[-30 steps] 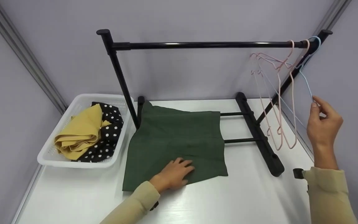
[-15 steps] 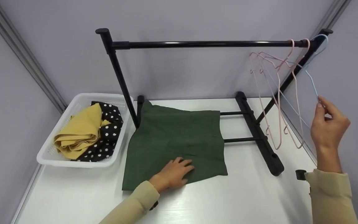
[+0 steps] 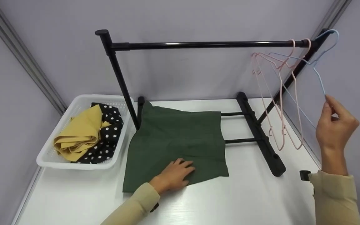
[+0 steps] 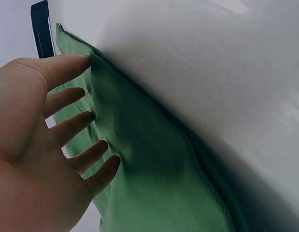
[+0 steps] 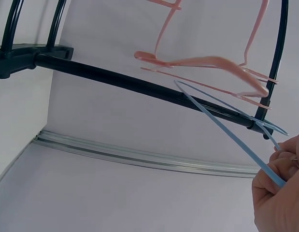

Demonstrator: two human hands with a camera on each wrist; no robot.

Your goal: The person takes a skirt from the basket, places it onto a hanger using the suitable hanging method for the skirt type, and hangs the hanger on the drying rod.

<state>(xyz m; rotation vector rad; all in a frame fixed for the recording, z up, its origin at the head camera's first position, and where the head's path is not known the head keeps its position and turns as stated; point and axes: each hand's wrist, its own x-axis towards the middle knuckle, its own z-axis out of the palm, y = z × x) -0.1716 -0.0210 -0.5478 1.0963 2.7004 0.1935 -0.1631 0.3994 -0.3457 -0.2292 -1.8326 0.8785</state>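
My left hand rests on a dark green cloth spread flat on the table. In the left wrist view, its fingers are spread and their tips touch the green cloth near its edge. At the right, my right hand pinches a light blue clothes hanger by its side between thumb and fingertips. The hanger's hook stands by the rack's top right corner; whether it touches the rack I cannot tell. The right wrist view shows the same blue hanger in my curled fingers.
Two pink hangers hang on the black rack's rod, left of the blue one. A white basket at the left holds a yellow cloth and a black polka-dot cloth. Walls stand on both sides and behind.
My right hand has moved right with the blue hanger, its hook shifting outward past the rod's end. The pink hangers have swung slightly. My left hand and the green cloth have stayed put.
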